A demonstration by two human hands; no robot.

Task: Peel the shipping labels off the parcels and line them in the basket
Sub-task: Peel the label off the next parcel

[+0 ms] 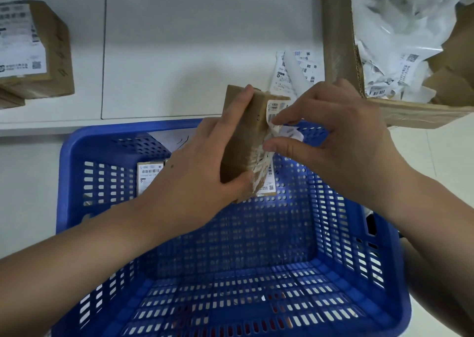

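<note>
My left hand (205, 164) grips a small brown cardboard parcel (246, 136), held upright over the far end of the blue plastic basket (69, 172). Its white shipping label (266, 162) is partly torn and lifted off the right face. My right hand (333, 136) pinches a curled strip of that label between thumb and forefinger. Inside the basket, another parcel with a label (148, 175) leans against the far wall, partly hidden by my left hand.
A labelled cardboard parcel (33, 49) sits on the white table (192, 41) at the far left. A large open carton (341, 39) at the right holds white mailer bags and crumpled labels (400, 36). Loose labels (295, 72) lie beside it.
</note>
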